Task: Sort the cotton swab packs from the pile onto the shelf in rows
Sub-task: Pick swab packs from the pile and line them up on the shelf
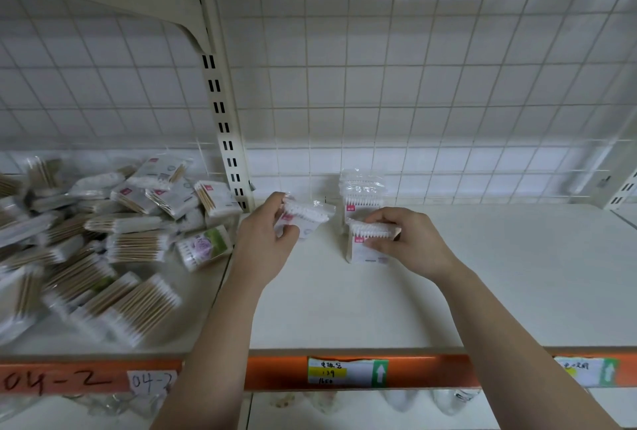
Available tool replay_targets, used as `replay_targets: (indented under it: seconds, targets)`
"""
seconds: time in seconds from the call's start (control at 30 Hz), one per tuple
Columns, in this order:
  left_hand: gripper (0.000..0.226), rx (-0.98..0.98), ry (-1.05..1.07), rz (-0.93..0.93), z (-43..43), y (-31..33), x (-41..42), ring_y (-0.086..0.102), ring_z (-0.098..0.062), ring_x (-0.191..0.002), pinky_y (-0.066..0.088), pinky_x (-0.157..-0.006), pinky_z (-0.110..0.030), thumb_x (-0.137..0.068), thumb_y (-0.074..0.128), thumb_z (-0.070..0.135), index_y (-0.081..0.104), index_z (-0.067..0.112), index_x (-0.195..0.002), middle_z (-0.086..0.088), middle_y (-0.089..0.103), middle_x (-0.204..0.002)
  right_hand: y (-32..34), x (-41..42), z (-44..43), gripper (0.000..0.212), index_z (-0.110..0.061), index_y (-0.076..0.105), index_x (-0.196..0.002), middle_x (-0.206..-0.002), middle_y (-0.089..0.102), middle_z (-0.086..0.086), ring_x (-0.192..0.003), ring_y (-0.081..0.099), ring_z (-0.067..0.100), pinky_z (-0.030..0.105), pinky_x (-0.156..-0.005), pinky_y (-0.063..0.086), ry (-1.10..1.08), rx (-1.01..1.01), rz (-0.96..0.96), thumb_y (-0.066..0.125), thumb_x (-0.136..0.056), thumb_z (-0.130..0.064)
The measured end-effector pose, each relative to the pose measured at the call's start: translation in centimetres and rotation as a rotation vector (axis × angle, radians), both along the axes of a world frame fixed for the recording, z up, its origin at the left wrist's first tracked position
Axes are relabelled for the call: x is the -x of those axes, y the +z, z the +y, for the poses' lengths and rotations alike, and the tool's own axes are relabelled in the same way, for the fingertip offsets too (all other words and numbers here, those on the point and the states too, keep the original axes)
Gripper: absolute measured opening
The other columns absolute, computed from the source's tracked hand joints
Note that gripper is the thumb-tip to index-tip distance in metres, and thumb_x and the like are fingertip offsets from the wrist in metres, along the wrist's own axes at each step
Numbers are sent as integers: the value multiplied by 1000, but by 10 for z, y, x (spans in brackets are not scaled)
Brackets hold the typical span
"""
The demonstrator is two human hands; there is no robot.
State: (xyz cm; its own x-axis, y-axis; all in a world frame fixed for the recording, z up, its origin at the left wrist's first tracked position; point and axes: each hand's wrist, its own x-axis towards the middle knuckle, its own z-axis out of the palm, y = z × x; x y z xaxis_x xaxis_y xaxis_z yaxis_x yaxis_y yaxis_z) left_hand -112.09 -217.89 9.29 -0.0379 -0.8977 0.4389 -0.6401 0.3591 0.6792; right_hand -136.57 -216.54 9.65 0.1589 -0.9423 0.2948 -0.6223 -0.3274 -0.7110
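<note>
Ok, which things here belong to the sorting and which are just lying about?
In the job: pile of cotton swab packs, tilted pack in left hand, upright pack in right hand, rear packs, shelf.
Just there: price label, 04-2 tag, slotted upright.

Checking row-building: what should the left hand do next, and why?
Probably the left hand should stand its tilted swab pack on the shelf beside the front pack the right hand grips, since that stands before a rear pack, starting a row.
</note>
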Motion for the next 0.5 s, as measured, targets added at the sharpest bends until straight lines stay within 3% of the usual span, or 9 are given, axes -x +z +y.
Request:
replay_targets:
  seconds: [0.07, 0.13, 0.2, 0.27, 0.4, 0.5]
  targets:
    - [22, -55, -1, 81, 0, 2, -1, 61, -19, -53, 49, -46, -33, -87, 48, 8, 48, 27, -99, 0, 60, -69, -1, 0, -4, 31, -41, 62, -91, -95, 63, -14, -90, 54, -6, 4, -73, 36, -19, 32, 28, 77, -77, -17]
    - [16, -103, -5, 122, -2, -1, -4, 62, -21, -53, 46, -47, -28, -88, 48, 13, 48, 27, -96, -2, 59, -68, -4, 0, -8, 35, -44, 62, -91, -95, 61, -13, -91, 53, -5, 3, -75, 34, -32, 60, 31, 78, -76, -17]
    - [9, -122, 18, 81, -4, -3, -8, 63, -23, -57, 49, -53, -32, -85, 49, 29, 47, 23, -92, -1, 59, -70, -7, -1, -13, 32, -38, 67, -97, -91, 55, -15, -88, 51, -8, 3, -75, 34, -50, 81, 27, 78, -76, -16]
    - [23, -106, 51, 18, -5, -5, -11, 61, -23, -62, 51, -60, -37, -82, 50, 44, 45, 22, -86, 0, 59, -70, -10, -4, -18, 32, -26, 71, -105, -89, 50, -15, -85, 51, -7, 3, -74, 34, -81, 107, 34, 78, -76, -14]
    - [29, -44, 44, -31, -3, -4, -14, 55, -15, -56, 46, -55, -39, -90, 58, 39, 38, 27, -72, 8, 50, -58, -13, -10, -26, 32, -11, 72, -107, -87, 47, -11, -81, 50, 0, 1, -73, 34, -127, 179, 66, 76, -76, -4]
    - [39, -16, 51, -33, 2, 0, -16, 42, -3, -50, 26, -50, -30, -89, 63, 30, 32, 30, -65, 19, 48, -54, -15, -13, -33, 31, -9, 73, -105, -84, 43, -9, -80, 48, 13, -1, -72, 33, -160, 220, 91, 75, -75, 0]
